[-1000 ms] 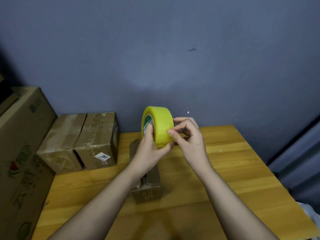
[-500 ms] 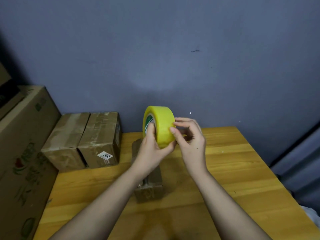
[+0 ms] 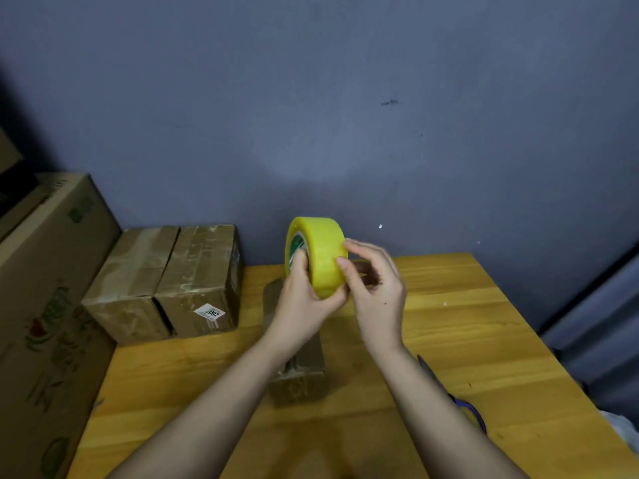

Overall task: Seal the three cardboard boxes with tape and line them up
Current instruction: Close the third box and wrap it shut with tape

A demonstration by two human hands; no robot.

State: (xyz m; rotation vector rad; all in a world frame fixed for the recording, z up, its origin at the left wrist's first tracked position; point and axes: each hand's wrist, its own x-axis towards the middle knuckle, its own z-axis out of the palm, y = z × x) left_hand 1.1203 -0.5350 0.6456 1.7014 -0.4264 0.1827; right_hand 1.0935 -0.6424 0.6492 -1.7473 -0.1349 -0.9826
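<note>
A yellow tape roll [image 3: 320,250] is held upright above the table by my left hand [image 3: 304,302], thumb on its inner ring. My right hand [image 3: 377,288] touches the roll's outer band with fingertips, picking at its surface. Under my hands lies a small cardboard box [image 3: 299,378], long side pointing away from me, largely hidden by my left forearm. Two taped cardboard boxes [image 3: 129,288] [image 3: 204,281] stand side by side at the table's back left against the wall.
The wooden table [image 3: 466,323] ends at right and front. A large printed carton [image 3: 45,305] stands off its left edge. Scissors with purple handles [image 3: 466,407] lie on the table by my right forearm. A grey-blue wall is behind.
My hands and the tape roll have stayed nearly in place; my right fingers shifted slightly on the roll's band. The view tilted a little, and the scissors now show at right.
</note>
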